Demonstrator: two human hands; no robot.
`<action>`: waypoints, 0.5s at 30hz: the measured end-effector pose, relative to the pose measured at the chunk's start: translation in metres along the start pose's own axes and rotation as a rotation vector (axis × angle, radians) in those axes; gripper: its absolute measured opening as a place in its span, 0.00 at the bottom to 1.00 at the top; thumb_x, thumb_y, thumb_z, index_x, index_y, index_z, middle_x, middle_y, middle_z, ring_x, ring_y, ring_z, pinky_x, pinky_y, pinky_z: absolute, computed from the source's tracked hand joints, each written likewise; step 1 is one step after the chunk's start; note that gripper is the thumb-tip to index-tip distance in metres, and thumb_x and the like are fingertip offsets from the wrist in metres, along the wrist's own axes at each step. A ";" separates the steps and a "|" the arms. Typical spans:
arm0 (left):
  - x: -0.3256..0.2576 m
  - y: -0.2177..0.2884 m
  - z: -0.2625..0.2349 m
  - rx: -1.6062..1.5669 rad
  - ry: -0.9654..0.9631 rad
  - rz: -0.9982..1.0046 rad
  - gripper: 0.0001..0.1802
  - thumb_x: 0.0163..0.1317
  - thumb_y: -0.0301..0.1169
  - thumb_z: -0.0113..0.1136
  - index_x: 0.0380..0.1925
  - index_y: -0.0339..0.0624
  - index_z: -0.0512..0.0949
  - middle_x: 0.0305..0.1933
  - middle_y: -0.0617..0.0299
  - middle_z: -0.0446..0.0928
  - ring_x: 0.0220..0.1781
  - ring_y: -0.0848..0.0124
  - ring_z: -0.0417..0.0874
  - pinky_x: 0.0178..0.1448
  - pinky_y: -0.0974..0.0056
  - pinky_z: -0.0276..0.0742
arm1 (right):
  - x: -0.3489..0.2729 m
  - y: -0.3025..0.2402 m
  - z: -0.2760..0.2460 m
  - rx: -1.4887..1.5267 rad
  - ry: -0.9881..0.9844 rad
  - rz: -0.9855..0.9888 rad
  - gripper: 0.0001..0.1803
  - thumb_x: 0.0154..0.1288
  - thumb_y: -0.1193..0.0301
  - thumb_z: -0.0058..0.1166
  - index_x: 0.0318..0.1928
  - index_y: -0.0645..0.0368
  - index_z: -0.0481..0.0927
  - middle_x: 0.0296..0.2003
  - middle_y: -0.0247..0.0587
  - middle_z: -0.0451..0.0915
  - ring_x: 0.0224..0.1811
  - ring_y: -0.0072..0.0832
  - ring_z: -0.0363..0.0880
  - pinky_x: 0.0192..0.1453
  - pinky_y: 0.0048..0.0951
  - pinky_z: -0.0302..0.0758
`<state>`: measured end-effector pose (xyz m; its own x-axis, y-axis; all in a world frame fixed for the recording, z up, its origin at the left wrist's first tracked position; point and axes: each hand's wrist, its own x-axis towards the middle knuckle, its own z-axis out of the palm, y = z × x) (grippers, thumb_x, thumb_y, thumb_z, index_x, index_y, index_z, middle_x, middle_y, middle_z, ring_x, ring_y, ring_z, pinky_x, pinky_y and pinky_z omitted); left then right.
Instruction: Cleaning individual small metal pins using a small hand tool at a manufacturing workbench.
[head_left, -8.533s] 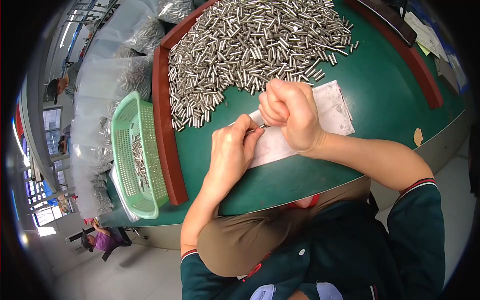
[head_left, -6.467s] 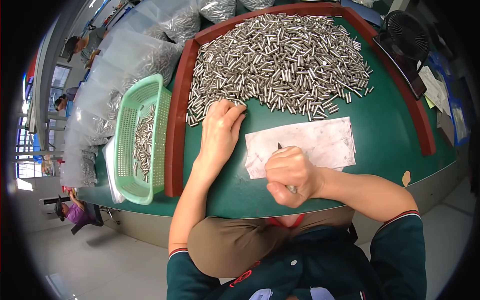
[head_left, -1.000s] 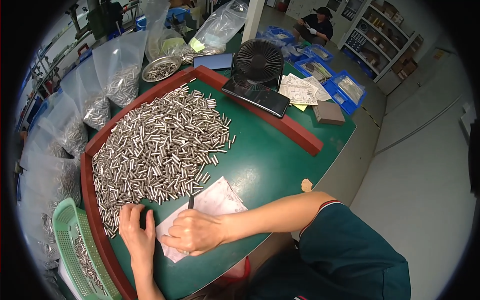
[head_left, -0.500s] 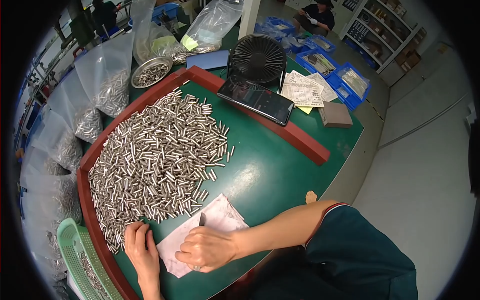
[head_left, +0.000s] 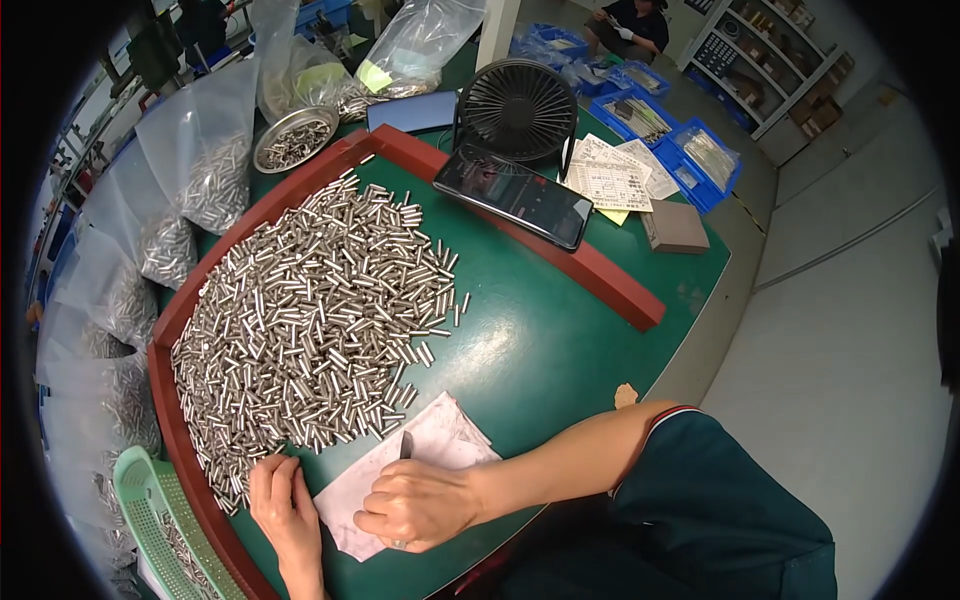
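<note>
A big heap of short shiny metal tubes (head_left: 310, 320) covers the green table top (head_left: 540, 350), bounded by a red wooden rim (head_left: 590, 280). My left hand (head_left: 285, 505) lies flat at the near edge of the heap, fingers touching a few tubes. My right hand (head_left: 415, 500) rests on a sheet of white paper (head_left: 435, 445) and is closed around a thin dark tool (head_left: 405, 445) whose tip sticks up past the fingers.
A green plastic basket (head_left: 160, 530) with tubes sits at the lower left. Clear bags of tubes (head_left: 190, 190) and a metal bowl (head_left: 295, 140) line the far left. A phone (head_left: 510, 195), black fan (head_left: 515, 105), papers (head_left: 615, 180) and blue bins (head_left: 680, 150) lie beyond the rim.
The view has swung from looking down at my lap to looking out across the table. My left hand stayed at the heap's near edge; my right hand still grips the tool on the paper.
</note>
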<state>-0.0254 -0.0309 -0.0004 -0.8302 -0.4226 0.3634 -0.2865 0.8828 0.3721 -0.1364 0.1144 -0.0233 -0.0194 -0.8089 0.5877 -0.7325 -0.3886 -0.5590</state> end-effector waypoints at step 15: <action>-0.001 0.003 -0.001 -0.009 0.008 0.002 0.08 0.42 0.14 0.53 0.25 0.32 0.72 0.28 0.53 0.71 0.31 0.58 0.72 0.34 0.60 0.68 | -0.002 0.000 0.005 -0.036 -0.013 -0.012 0.08 0.39 0.72 0.52 0.21 0.59 0.67 0.15 0.36 0.65 0.18 0.32 0.68 0.25 0.30 0.66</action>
<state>-0.0244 -0.0283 0.0010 -0.8271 -0.4225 0.3706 -0.2806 0.8818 0.3790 -0.1329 0.1138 -0.0268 -0.0018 -0.8099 0.5866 -0.7568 -0.3823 -0.5302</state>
